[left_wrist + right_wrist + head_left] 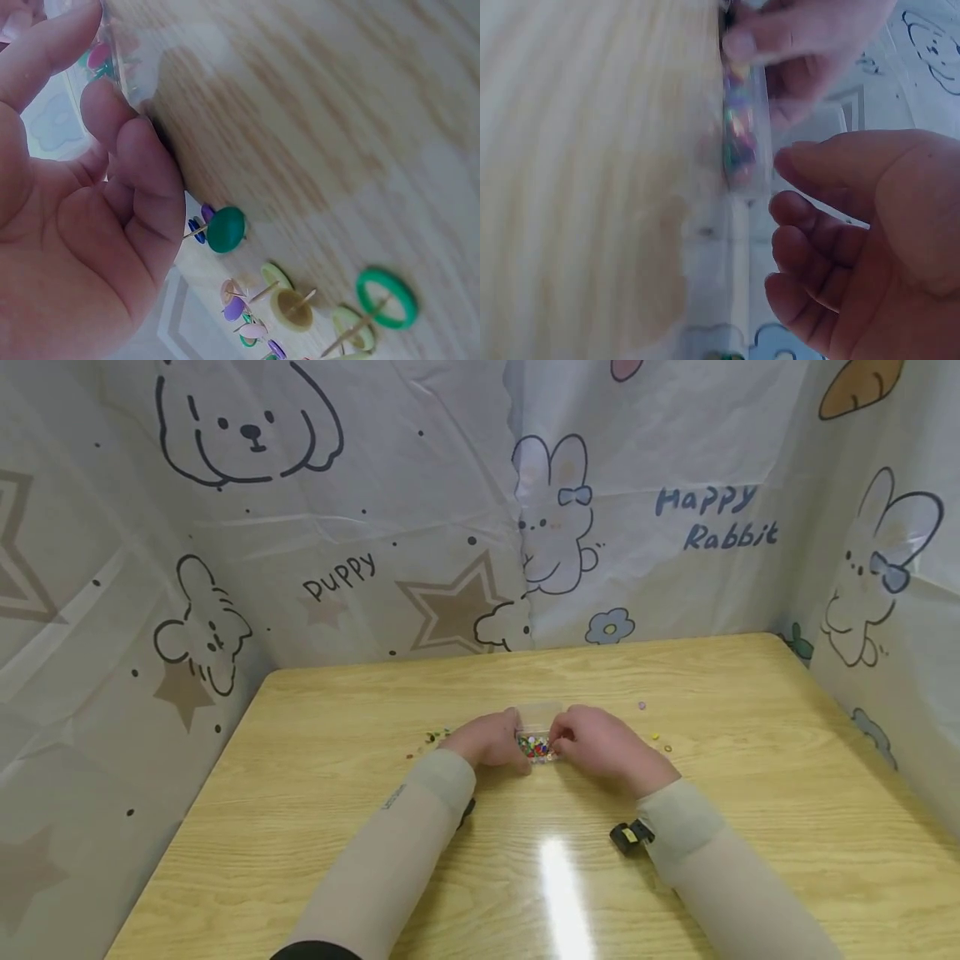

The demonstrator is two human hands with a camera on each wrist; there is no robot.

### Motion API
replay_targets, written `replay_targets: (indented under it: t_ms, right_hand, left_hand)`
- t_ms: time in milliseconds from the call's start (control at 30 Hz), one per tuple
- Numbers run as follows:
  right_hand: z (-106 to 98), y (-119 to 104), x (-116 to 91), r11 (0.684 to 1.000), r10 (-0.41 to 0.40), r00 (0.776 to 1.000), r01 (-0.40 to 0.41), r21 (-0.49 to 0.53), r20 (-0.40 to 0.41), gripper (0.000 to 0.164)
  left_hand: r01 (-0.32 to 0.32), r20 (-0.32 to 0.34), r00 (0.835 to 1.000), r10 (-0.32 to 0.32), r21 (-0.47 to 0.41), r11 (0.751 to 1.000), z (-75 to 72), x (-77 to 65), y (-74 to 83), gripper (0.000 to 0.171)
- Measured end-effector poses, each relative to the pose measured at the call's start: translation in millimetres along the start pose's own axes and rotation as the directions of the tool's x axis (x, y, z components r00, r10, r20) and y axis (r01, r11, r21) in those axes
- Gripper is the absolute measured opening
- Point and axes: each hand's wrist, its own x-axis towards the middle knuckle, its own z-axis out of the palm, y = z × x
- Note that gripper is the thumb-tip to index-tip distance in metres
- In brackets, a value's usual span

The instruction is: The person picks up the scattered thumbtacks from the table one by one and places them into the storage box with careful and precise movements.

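A small clear plastic box [762,142] holds many colourful thumbtacks [535,747], and its clear lid [540,716] stands open at the far side. My left hand [492,739] grips the box's left end, thumb on the near side and fingers behind. At the right end is my right hand [597,742], its fingers loosely bent. In the right wrist view the thumb and index finger lie close to the box wall, with nothing visible between them. Loose thumbtacks [226,229] lie on the table beside my left hand, one with a round green head.
A few loose tacks [656,737] lie right of my right hand, with a pale purple one [642,705] farther back. More tacks [432,737] lie to the left. The wooden table [337,710] meets patterned cloth walls [420,468] at the back and sides.
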Motion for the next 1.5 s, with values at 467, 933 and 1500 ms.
replay_targets:
  t_ms: [467, 933, 1500]
  right_hand:
    - [-44.0, 73.2, -25.1, 0.942, 0.332, 0.939, -0.324, 0.091, -0.087, 0.034]
    - [-44.4, 92.1, -30.4, 0.953, 0.296, 0.955, -0.294, 0.075, -0.030, 0.027]
    - [-38.1, 84.5, -26.1, 0.954, 0.299, 0.954, -0.299, -0.031, 0.000, 0.008]
  left_hand:
    - [0.005, -0.001, 1.000, -0.005, -0.016, 1.000, 1.9, -1.2, -0.5, 0.057]
    - [0.005, -0.002, 1.000, -0.005, 0.015, 1.000, -1.4, -6.3, 3.7, 0.061]
    - [0.009, -0.008, 1.000, -0.009, 0.017, 1.000, 1.8, -3.8, 1.2, 0.059]
